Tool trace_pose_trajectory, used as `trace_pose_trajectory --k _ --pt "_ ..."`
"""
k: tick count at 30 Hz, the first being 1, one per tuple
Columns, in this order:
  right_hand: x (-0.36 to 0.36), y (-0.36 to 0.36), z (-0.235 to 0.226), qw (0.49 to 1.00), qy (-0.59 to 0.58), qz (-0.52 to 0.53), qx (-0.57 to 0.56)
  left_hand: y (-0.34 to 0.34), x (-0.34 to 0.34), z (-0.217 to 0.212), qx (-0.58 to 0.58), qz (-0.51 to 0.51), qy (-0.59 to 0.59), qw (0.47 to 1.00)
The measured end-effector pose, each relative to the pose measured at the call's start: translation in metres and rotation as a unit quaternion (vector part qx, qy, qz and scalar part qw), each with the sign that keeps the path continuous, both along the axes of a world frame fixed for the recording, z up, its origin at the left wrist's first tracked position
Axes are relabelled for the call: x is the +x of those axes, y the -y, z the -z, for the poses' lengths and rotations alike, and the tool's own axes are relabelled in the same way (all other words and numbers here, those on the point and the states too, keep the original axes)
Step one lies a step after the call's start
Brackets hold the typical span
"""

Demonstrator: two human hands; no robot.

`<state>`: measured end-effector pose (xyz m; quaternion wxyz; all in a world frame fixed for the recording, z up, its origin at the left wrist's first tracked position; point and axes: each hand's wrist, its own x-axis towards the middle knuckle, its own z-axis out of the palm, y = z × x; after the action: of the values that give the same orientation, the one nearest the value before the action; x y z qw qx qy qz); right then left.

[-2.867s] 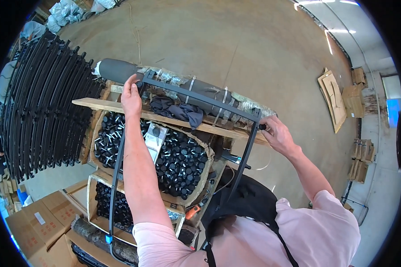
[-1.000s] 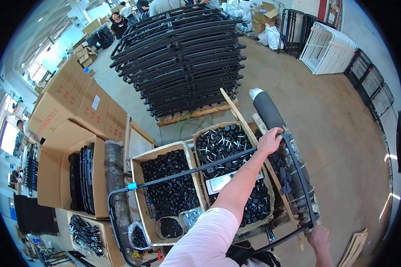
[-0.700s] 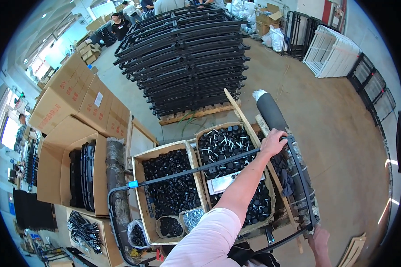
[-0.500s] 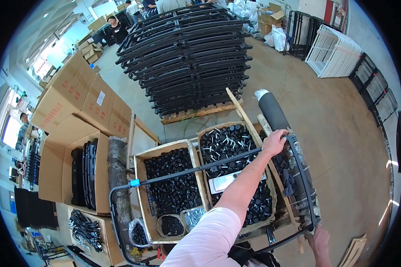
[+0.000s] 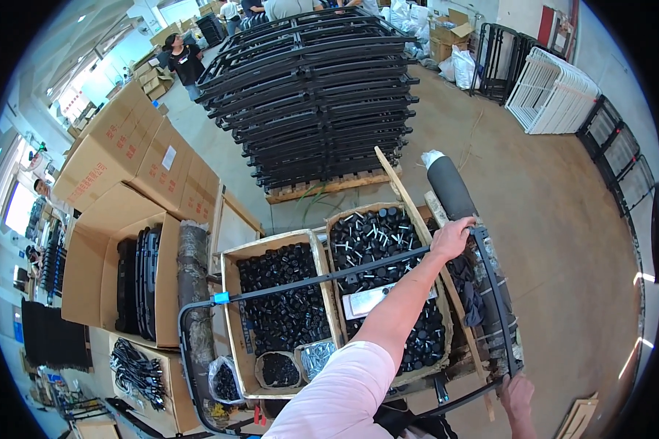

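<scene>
A black tubular frame (image 5: 322, 278) with rounded left corners lies across the boxes in front of me. My left hand (image 5: 452, 238), at the end of a pink-sleeved arm, is closed round its far right corner. Lower down, my right hand (image 5: 516, 395) grips its near right corner; the fingers are partly hidden. A blue clip (image 5: 220, 298) sits on the far bar toward the left. Under the frame stand a carton of black caps (image 5: 285, 293) and a carton of black screw-in feet (image 5: 373, 233), with a white paper (image 5: 366, 301) on the latter.
A wooden strip (image 5: 403, 190) and a dark roll (image 5: 450, 183) lie along the right of the cartons. Beyond, black frames (image 5: 307, 95) are stacked high on a pallet (image 5: 329, 184). Large cardboard boxes (image 5: 146, 161) rise at left. White frames (image 5: 549, 91) lean by the right wall.
The frame's near right corner and my right hand have shifted slightly left. My left hand keeps its hold. In the background, a person in black has moved and now stands more upright.
</scene>
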<state>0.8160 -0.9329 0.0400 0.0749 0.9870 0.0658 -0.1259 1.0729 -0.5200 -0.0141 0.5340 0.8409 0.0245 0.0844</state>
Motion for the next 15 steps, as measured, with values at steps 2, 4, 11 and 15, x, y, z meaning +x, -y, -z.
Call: trace_pose_trajectory --k 2,4,11,15 --pt "-0.002 0.009 0.01 1.0 0.008 0.01 -0.016 0.008 0.002 -0.009 0.014 0.033 -0.049 0.998" --pt "-0.006 0.015 0.019 0.999 0.014 0.017 -0.028 0.017 0.001 -0.018 0.042 0.035 -0.058 0.997" --pt "-0.006 0.032 0.026 0.998 0.041 0.007 -0.047 0.004 0.021 -0.022 0.235 0.021 -0.008 0.972" --pt "-0.003 0.005 0.032 0.998 0.05 -0.045 -0.007 -0.086 0.004 0.016 0.166 -0.333 0.018 0.928"
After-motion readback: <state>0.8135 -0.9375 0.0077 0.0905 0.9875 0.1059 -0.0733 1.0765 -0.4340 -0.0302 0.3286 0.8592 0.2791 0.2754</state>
